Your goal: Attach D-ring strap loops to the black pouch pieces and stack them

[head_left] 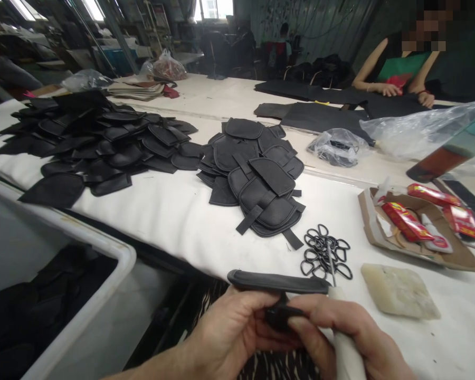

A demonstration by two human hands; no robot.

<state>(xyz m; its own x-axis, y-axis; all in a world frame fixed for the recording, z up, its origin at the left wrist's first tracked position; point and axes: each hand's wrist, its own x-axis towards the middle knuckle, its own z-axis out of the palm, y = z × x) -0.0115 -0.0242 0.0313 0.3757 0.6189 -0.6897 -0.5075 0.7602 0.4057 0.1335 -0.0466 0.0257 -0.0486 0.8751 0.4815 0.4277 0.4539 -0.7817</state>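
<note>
A: Labels?
B: 3 red boxes (407, 221) in or by the carton (366, 216); print too blurred to read.
A: Hands?
B: Left hand (231, 324) pinches the black piece (277, 281) at the near edge of the table (166, 216). Right hand (352, 319) grips the white-handled awl (346, 340), fingers on that piece too.
A: Obstructions?
B: Awl overlaps the D-rings (320, 252); pale block (399, 291) beside them.

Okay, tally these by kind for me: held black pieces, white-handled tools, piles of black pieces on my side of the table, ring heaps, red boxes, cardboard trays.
Held black piece: 1
White-handled tool: 1
Piles of black pieces: 2
Heap of rings: 1
Red boxes: 3
Cardboard tray: 1
Total: 9
</note>
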